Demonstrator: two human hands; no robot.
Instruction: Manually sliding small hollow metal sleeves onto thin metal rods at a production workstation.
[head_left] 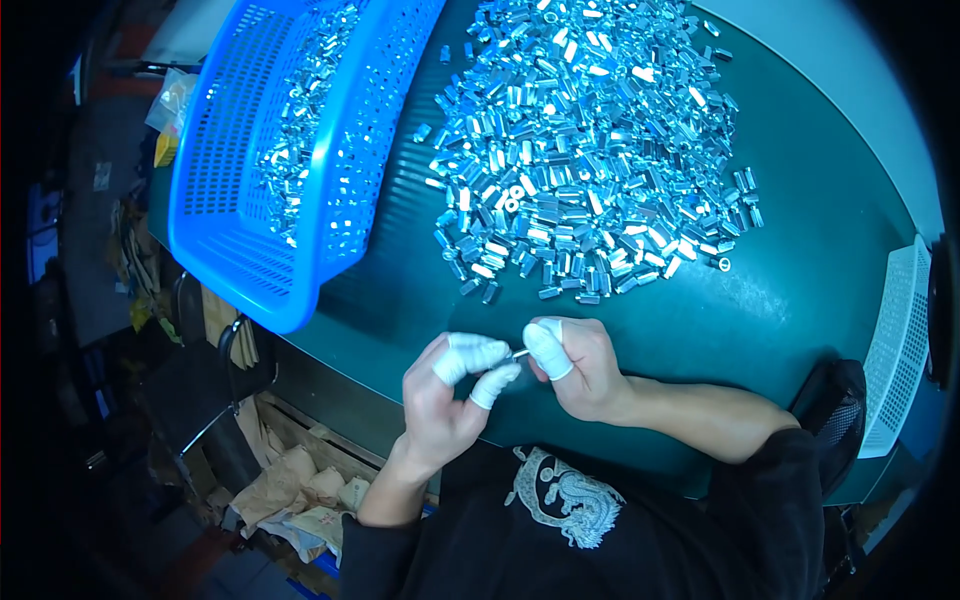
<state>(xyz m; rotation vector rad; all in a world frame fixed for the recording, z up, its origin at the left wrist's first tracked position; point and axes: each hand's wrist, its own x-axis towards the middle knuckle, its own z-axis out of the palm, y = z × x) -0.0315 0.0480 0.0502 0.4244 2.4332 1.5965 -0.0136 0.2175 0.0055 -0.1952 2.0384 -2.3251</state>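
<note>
- Both forearms rise from the lower edge, bent inward; the left hand (440, 395) and right hand (580, 365) meet above the green table's (800, 290) near edge.
- Bare tabletop separates them from the heap of metal parts (590, 150); a blue basket (290, 160) sits left.
- White-capped fingertips (545, 350) of both hands pinch one small metal piece (520, 353) between them.

dark green table (800, 300); shiny metal spacer heap (590, 150) on it; blue basket (290, 160); white basket (900, 340)

Shiny bright-metal hex spacers (590, 150) heaped on matt dark-green tabletop (780, 300); perforated glossy blue plastic basket (250, 200); white rubbery finger cots (547, 348).
</note>
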